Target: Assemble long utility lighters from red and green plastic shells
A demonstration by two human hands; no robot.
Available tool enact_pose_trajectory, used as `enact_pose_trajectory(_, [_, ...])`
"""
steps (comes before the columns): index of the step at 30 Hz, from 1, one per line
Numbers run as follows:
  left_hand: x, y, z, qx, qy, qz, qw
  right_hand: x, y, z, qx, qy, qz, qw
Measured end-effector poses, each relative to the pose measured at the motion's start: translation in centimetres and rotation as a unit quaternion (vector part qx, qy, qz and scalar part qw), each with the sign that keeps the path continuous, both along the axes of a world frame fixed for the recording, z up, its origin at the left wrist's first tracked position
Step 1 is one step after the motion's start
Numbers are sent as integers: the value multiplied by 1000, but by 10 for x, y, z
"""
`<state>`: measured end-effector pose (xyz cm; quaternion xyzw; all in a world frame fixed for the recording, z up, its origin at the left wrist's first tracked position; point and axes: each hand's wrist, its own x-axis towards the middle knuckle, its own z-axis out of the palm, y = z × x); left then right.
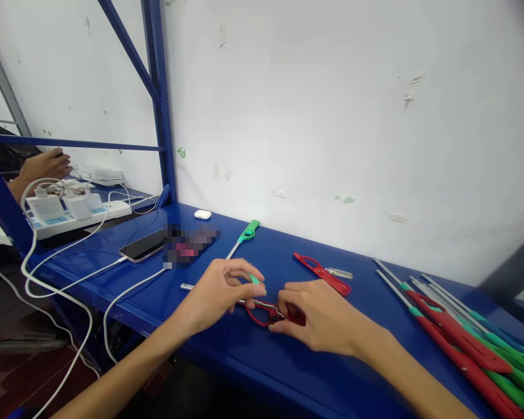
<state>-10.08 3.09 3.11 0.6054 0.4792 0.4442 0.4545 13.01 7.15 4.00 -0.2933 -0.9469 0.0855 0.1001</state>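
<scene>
My left hand (218,288) pinches a small teal-green piece (254,280) between thumb and forefinger. Just right of it, my right hand (321,317) is closed around a red lighter handle (258,319), whose inside shows a thin wire. A metal tube end (186,286) pokes out to the left from behind my left hand. Behind my hands lies a separate red handle shell (318,272), with a small clear part (339,273) against it. Beyond my left hand rests a long-necked green lighter (248,231).
Several red, green and blue long-necked lighters (467,331) are heaped at the right. Two phones, one a dark phone (144,244), lie at the left with white cables (87,285). A power strip (82,218) and another person's hand (46,164) are past the blue frame (159,116).
</scene>
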Motion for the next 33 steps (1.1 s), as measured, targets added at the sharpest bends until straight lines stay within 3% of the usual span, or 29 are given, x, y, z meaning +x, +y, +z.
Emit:
enact_pose_trajectory(10, [-6,8,-15,-3,-7,-14,1000,2,0,0,14,-1,9,1000])
enact_pose_trajectory(17, [-7,7,-12,89,136,46,986,4,2,0,41,45,6,998])
enact_pose_trajectory(21, [-7,9,-11,102,187,66,975,5,6,-5,52,79,11,996])
enact_pose_trajectory(27, [-6,9,-14,84,158,46,983,4,9,-12,67,114,27,991])
enact_pose_trajectory(33, [-5,9,-18,70,147,64,984,2,11,-14,78,136,21,987])
